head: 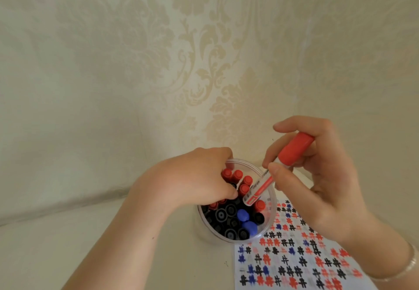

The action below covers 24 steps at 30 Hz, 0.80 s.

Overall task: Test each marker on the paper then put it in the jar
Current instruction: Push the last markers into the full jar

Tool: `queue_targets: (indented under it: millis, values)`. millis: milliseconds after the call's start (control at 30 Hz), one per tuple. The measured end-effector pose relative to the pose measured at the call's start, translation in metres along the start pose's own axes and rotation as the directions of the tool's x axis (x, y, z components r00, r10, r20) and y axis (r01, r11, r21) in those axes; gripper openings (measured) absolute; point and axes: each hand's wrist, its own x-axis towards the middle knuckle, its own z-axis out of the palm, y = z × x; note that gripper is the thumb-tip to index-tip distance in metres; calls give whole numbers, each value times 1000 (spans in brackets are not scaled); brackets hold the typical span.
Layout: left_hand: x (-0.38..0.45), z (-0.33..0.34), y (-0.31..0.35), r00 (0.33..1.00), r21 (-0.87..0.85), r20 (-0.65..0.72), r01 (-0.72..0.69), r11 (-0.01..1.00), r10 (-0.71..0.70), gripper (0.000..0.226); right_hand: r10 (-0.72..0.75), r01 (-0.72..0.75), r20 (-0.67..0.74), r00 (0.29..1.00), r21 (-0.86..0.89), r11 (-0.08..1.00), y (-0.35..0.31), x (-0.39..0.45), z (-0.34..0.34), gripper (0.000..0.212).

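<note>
Presently the right hand (317,176) pinches a capped red marker (278,169) over the clear jar (271,201), while the left hand (199,176) fingers reach among stored markers (238,217), grip unclear.

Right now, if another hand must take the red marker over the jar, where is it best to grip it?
Grip the red marker by its wide red cap, coming from above and the right. The cap end sticks up free; the barrel's lower end already dips into the jar, and the right hand pinches the middle.
</note>
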Motion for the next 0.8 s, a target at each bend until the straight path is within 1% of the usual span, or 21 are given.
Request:
queue_targets:
  millis: [100,167,267,333,533,633,800]
  values:
    - [0,-2,-3,1000,15,11,-17,1000,17,26,11,-11,13,1000,-9,1000,2,0,-3,36]
    - [0,-3,-4,1000,7,14,-23,1000,22,25,14,-13,21,1000,-15,1000,3,-1,-4,35]
    - [1,-1,-3,1000,-21,-19,-18,1000,17,40,13,-12,21,1000,-17,1000,3,-1,-4,34]
    - [1,1,-2,998,-27,-57,-17,999,15,46,8,-8,20,1000,-22,1000,3,-1,-4,34]
    - [3,7,1,993,-47,-121,-7,999,2,44,-33,34,30,999,-52,998,2,1,-3,36]
    - [5,8,1,990,-28,-140,-15,1000,11,42,-17,17,6,1000,10,1000,1,0,-3,35]
    - [6,6,-1,995,-2,-80,-64,998,64,42,56,-51,-44,997,108,993,2,-1,-4,39]
